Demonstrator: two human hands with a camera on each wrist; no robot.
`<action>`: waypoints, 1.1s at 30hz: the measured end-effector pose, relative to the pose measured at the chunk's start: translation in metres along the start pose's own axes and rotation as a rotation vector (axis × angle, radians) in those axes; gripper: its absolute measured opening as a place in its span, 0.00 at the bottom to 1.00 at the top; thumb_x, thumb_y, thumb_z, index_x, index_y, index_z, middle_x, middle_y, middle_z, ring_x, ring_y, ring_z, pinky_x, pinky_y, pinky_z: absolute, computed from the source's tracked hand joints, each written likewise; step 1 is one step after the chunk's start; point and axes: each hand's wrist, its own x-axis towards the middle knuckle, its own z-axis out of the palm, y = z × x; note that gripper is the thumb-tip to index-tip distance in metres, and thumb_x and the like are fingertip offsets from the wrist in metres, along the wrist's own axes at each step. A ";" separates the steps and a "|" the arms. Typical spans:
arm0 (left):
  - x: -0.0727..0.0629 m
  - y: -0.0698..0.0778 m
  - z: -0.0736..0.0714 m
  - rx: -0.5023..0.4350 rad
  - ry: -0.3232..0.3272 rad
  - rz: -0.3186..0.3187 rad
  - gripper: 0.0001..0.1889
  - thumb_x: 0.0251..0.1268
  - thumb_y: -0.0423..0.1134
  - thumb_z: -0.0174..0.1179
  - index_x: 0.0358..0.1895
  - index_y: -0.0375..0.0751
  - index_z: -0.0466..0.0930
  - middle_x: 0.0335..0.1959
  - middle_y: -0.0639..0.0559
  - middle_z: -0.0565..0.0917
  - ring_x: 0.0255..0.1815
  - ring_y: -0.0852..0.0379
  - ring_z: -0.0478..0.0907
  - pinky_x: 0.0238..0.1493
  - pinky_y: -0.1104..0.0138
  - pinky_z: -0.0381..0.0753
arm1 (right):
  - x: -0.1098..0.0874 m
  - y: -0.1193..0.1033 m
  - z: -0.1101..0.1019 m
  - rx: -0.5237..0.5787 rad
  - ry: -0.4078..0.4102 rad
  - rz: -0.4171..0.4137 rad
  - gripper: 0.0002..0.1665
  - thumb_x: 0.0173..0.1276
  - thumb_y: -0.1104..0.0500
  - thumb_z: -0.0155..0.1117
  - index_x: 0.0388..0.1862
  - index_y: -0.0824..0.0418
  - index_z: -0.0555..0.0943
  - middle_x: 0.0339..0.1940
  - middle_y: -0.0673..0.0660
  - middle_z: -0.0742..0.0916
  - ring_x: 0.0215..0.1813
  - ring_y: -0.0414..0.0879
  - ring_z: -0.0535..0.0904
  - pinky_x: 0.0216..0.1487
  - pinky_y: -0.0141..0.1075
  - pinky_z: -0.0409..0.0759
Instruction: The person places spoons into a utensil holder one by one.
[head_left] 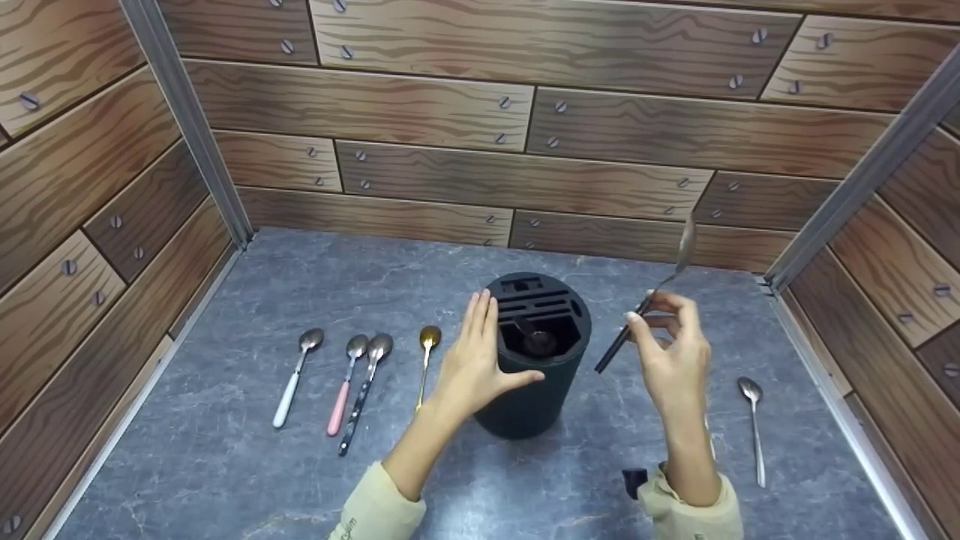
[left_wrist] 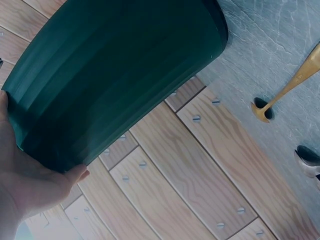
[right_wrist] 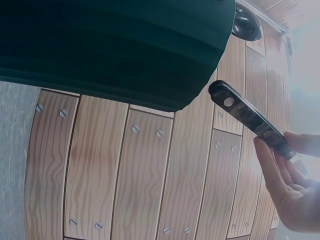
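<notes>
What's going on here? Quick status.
A person's right hand pinches a dark-handled spoon beside the holder, handle end down and not in it. Their left hand rests against the holder's side. A dark utensil sits in the large compartment. Four spoons lie to the left: white-handled, pink-handled, spotted-handled and gold. A silver spoon lies to the right.

A marbled tabletop (head_left: 225,390) carries spoons (head_left: 339,405) and holder (head_left: 525,409).
</notes>
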 end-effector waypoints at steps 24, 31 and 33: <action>0.001 -0.001 -0.001 -0.003 0.003 0.000 0.62 0.40 0.72 0.59 0.69 0.26 0.48 0.71 0.36 0.49 0.71 0.45 0.41 0.63 0.58 0.58 | 0.007 -0.003 0.019 0.120 0.057 -0.114 0.19 0.56 0.75 0.63 0.47 0.78 0.70 0.44 0.60 0.81 0.37 0.41 0.79 0.35 0.29 0.79; 0.000 0.000 0.000 0.003 0.009 0.006 0.61 0.40 0.72 0.59 0.69 0.26 0.48 0.70 0.36 0.50 0.71 0.45 0.42 0.63 0.59 0.59 | 0.008 0.000 0.025 0.119 0.037 -0.143 0.19 0.55 0.75 0.64 0.46 0.77 0.71 0.44 0.62 0.81 0.36 0.41 0.79 0.35 0.28 0.78; 0.000 0.000 0.000 0.003 0.006 0.002 0.61 0.40 0.72 0.59 0.69 0.26 0.48 0.70 0.37 0.50 0.71 0.46 0.41 0.63 0.59 0.59 | 0.008 0.000 0.027 0.128 0.032 -0.143 0.19 0.55 0.75 0.64 0.46 0.77 0.71 0.43 0.62 0.81 0.37 0.41 0.79 0.35 0.29 0.79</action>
